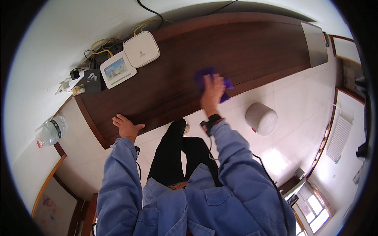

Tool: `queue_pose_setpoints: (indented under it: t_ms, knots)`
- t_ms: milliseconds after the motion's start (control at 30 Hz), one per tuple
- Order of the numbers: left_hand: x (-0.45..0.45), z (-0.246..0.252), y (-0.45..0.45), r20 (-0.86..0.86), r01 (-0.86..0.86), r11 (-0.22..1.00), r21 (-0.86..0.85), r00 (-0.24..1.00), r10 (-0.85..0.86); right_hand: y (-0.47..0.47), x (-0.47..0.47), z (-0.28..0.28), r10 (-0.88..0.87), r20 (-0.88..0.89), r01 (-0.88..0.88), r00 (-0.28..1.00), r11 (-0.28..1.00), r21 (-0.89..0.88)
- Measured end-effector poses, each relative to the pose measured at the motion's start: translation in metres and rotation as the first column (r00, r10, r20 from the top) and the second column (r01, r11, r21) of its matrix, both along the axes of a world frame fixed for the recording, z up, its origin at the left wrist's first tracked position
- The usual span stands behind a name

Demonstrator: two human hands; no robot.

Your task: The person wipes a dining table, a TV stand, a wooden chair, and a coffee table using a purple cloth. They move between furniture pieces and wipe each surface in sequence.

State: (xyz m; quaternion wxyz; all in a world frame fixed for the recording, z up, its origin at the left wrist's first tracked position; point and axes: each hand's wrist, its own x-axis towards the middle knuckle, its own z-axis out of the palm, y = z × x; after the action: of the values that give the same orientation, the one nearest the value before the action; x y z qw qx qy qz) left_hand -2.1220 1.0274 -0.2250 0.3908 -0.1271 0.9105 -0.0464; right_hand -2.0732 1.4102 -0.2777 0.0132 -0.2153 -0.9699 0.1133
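Observation:
My right hand (213, 93) lies on a purple cloth (203, 73) and presses it on the dark wooden tabletop (177, 59), close to the front edge. The cloth spreads out past the fingers, and one corner reaches over the table's edge; hand and cloth are a little blurred. My left hand (127, 126) rests with fingers apart at the front edge, towards the table's left end, with nothing in it. Both wrists wear dark devices with cables.
At the back left stand a white router (141, 49), a white box with a picture on top (118, 70), a black box (92, 81) and tangled cables. A grey runner (314, 44) covers the right end. A round stool (261, 119) and a large plastic bottle (53, 131) are on the floor.

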Motion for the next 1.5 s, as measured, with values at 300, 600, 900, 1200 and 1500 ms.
queue_pose_setpoints:
  t_ms: [300, 600, 900, 1200, 1500]
  knots:
    - [0.000, -0.006, -0.003, 0.009, 0.062, 0.998, 0.010, 0.998, -0.062, -0.044, 0.031, 0.011, 0.483, -0.196, -0.509, 0.854, 0.852, -0.119]
    - [-0.008, 0.003, 0.003, 0.014, -0.040, 0.999, 0.031, 0.999, 0.039, -0.083, 0.033, 0.002, 0.166, 0.006, -0.166, 0.986, 0.984, 0.058]
    - [-0.003, 0.006, 0.000, -0.060, -0.061, 0.996, 0.069, 0.996, 0.065, -0.134, 0.036, 0.018, 0.442, -0.169, -0.458, 0.881, 0.887, -0.065]
    - [-0.007, 0.010, 0.003, -0.010, 0.013, 1.000, 0.028, 1.000, -0.013, -0.195, 0.005, 0.015, 0.251, -0.023, -0.250, 0.968, 0.968, 0.024]
    - [-0.001, 0.034, -0.017, -0.034, 0.094, 0.974, 0.208, 0.995, -0.089, -0.228, -0.011, 0.017, 0.147, -0.023, -0.147, 0.989, 0.989, 0.012]
